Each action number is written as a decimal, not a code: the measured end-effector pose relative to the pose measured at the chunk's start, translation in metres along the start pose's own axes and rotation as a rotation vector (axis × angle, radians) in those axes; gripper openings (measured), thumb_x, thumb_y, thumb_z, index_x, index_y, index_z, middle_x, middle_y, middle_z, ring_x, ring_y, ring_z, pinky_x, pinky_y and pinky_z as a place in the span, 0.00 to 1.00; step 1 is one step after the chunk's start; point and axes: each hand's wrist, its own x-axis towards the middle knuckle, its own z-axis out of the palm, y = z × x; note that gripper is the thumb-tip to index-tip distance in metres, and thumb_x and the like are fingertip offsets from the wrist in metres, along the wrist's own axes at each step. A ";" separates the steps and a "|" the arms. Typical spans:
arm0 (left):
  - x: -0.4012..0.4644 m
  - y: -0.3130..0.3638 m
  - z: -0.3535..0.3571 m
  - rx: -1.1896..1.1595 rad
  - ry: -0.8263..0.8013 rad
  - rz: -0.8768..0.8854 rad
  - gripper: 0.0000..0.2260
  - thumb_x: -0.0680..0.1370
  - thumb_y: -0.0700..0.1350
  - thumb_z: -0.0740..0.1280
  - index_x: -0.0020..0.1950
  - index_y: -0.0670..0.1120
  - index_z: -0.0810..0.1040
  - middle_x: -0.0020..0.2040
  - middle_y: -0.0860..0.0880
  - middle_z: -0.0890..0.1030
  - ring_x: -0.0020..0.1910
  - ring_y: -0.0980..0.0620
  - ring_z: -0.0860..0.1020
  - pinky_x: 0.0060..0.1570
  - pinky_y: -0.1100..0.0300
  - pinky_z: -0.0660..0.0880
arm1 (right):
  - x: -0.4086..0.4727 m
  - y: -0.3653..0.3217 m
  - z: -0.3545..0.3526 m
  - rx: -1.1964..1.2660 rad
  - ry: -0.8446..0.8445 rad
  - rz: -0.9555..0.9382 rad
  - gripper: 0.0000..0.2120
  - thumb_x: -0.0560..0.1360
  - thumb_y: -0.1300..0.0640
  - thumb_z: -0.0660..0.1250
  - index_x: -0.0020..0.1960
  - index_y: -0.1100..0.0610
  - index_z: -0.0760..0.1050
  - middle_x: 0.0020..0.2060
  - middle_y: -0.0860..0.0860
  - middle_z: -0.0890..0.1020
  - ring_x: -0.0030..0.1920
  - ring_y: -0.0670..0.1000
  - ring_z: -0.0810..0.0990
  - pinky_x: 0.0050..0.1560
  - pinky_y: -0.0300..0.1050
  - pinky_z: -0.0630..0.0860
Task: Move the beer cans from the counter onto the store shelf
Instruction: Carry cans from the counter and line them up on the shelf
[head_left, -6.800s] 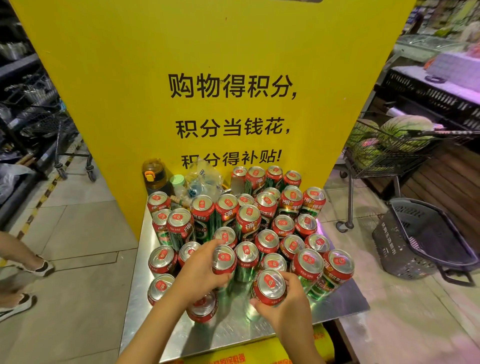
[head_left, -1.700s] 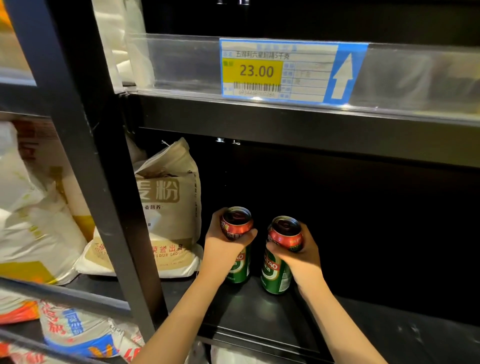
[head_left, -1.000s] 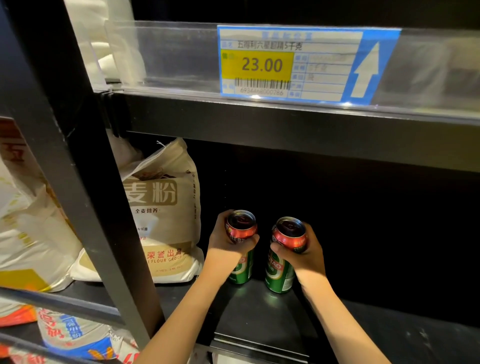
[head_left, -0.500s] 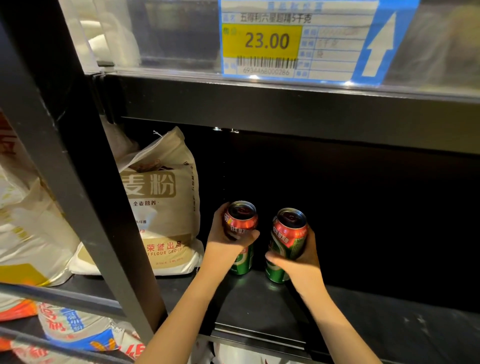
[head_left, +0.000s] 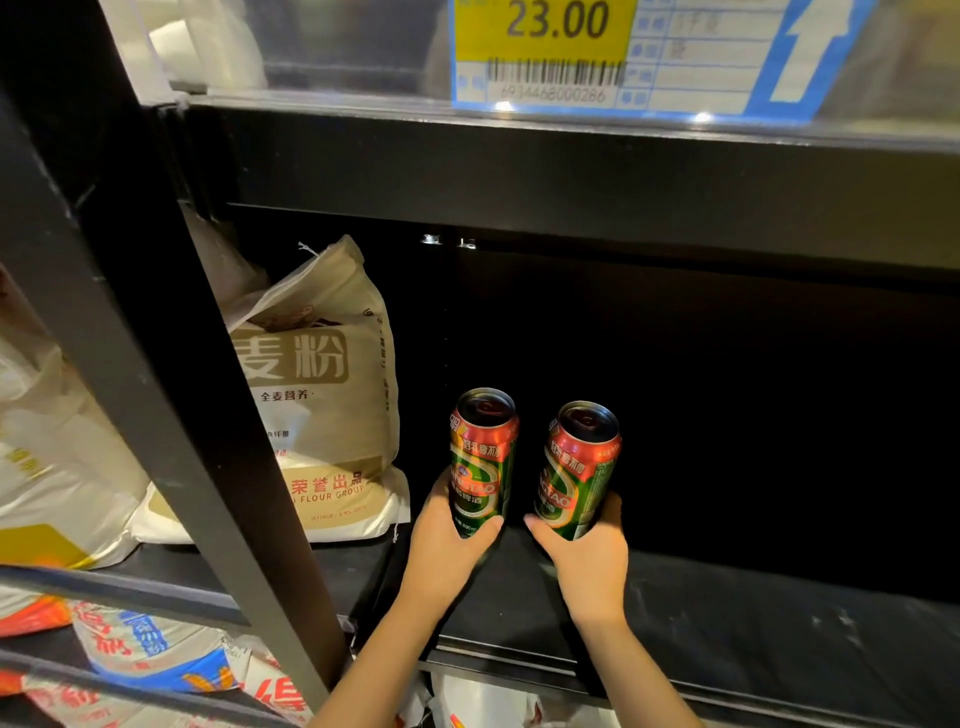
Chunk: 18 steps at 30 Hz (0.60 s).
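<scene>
Centre frame, my left hand (head_left: 447, 545) and right hand (head_left: 589, 558) clasp two red-and-green aluminium beer cans (head_left: 483, 457) (head_left: 576, 470) low, apparently resting on the black metal store shelf (head_left: 779, 639); release remains, the counter unseen.

Dim in here; my shelf bay (head_left: 727, 415) goes near black at the back. Light from above glares on the price tag (head_left: 623, 52) strip. Wide-angle bends the upright post (head_left: 156, 415); edges soft.

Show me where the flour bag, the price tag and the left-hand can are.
flour bag (head_left: 317, 395): head view, printed front.
price tag (head_left: 566, 31): head view, yellow panel.
left-hand can (head_left: 480, 457): head view, label side.
</scene>
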 end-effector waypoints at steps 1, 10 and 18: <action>0.000 -0.002 0.000 -0.010 0.005 -0.001 0.24 0.69 0.44 0.75 0.62 0.51 0.70 0.55 0.54 0.79 0.54 0.60 0.77 0.55 0.62 0.74 | 0.000 0.001 -0.001 0.008 -0.013 0.001 0.30 0.62 0.55 0.80 0.58 0.58 0.69 0.47 0.52 0.80 0.46 0.50 0.79 0.47 0.41 0.74; 0.000 -0.005 -0.002 -0.057 0.111 -0.051 0.29 0.62 0.47 0.79 0.58 0.54 0.71 0.54 0.54 0.80 0.53 0.56 0.79 0.54 0.51 0.78 | 0.000 0.004 -0.003 0.062 -0.122 0.042 0.26 0.64 0.58 0.79 0.58 0.55 0.72 0.49 0.52 0.82 0.50 0.51 0.81 0.53 0.50 0.79; 0.002 -0.004 -0.001 0.044 0.064 -0.047 0.36 0.58 0.55 0.76 0.63 0.50 0.68 0.56 0.49 0.76 0.56 0.53 0.76 0.55 0.55 0.75 | -0.001 0.001 -0.001 0.008 -0.118 0.027 0.36 0.59 0.54 0.81 0.60 0.53 0.66 0.52 0.51 0.79 0.53 0.52 0.79 0.55 0.53 0.78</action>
